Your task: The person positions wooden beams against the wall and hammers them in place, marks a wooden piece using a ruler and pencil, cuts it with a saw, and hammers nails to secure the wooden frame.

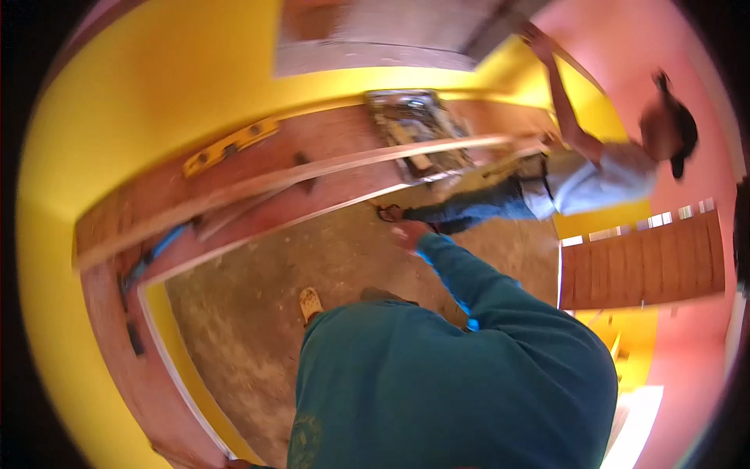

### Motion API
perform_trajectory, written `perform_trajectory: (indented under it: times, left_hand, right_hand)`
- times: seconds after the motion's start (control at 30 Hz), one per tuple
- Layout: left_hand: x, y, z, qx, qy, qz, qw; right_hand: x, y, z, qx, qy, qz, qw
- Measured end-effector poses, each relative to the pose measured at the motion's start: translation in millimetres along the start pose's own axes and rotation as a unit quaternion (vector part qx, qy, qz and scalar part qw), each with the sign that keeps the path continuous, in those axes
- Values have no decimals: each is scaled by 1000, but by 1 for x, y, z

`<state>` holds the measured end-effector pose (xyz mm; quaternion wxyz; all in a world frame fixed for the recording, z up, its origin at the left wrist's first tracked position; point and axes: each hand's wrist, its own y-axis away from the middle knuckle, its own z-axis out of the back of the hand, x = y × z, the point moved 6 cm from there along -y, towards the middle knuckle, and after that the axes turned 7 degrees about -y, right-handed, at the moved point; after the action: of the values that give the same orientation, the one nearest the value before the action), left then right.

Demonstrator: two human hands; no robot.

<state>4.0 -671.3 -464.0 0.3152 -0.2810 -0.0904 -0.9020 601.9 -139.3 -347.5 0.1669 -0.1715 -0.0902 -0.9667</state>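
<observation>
My right hand [408,236], at the end of a teal sleeve, is over the concrete floor, blurred, so its fingers are unclear. My left hand [237,463] barely shows at the bottom edge, beside the red-brown bench [117,328] along the wall; its fingers are hidden. A long wooden board [297,172] runs above the bench surface. A yellow spirit level [230,147] lies behind it, and a blue-handled tool [164,246] is at the left. A cluttered metal tray [414,129] rests at the back.
A co-worker [594,172] in a pale top and jeans stands at the right, one arm raised toward an overhead panel [367,31], the other hand near the board's far end. Yellow and pink walls surround us. A slatted wooden shutter [641,262] is at the right.
</observation>
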Motion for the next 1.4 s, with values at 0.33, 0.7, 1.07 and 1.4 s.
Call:
perform_trajectory:
  times: [0.33,0.7,1.07,1.4]
  left_hand:
    - [-310,-192,336,58,512,-295,805]
    - [-395,-290,456,-77,437,-424,789]
    - [-412,-114,390,151,261,-455,838]
    - [-427,-40,443,254,272,-345,862]
  right_hand:
    - [8,76,-17,111,-208,-260,936]
    - [-139,240,-69,-33,-130,-436,890]
    - [-320,52,129,-170,-148,-428,875]
    - [-447,-36,92,4,126,-362,924]
